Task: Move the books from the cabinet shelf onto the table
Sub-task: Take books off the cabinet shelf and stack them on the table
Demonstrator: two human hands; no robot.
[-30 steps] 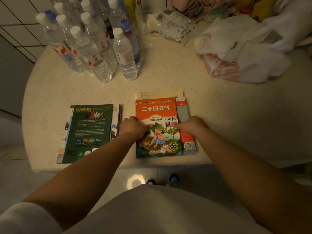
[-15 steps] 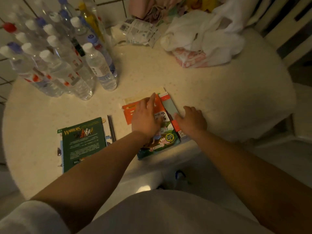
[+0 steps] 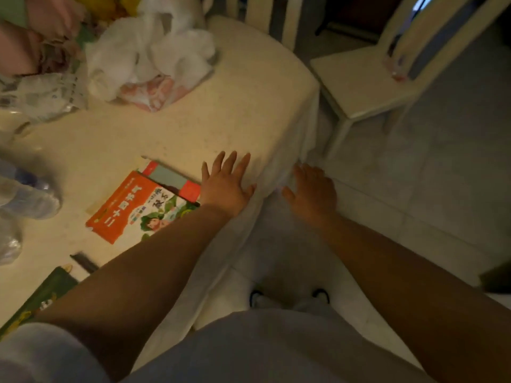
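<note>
We see the round cream table (image 3: pixel 249 106) filling the left half of the view, its cloth hanging over the near right edge. Off its right side stands a pale chair (image 3: pixel 367 78) on the tiled floor (image 3: pixel 442 175). At the far side of the table lies a heap of white bags (image 3: pixel 154 53), with crumpled clear packaging to its left. At the left edge we make out blurred water bottles (image 3: pixel 25 194).

The books are on the table, none in either hand. The orange book (image 3: pixel 130 208) lies face up near the near edge, on top of a red and grey book (image 3: pixel 171 179) that sticks out on its far right side; a paler cover shows beneath both. Further left and nearer, a green book (image 3: pixel 47 294) is cut off by our left arm and sleeve.

Our left hand (image 3: pixel 225 186) is spread flat, fingers straight and slightly fanned, palm down over the table's edge just right of the orange book stack. It grips nothing; whether it touches the cloth we cannot tell. Our right hand (image 3: pixel 312 192) is also spread, fingers loosely extended, holding nothing, past the table's edge and over the hanging cloth and the floor. The two hands sit side by side, apart
</note>
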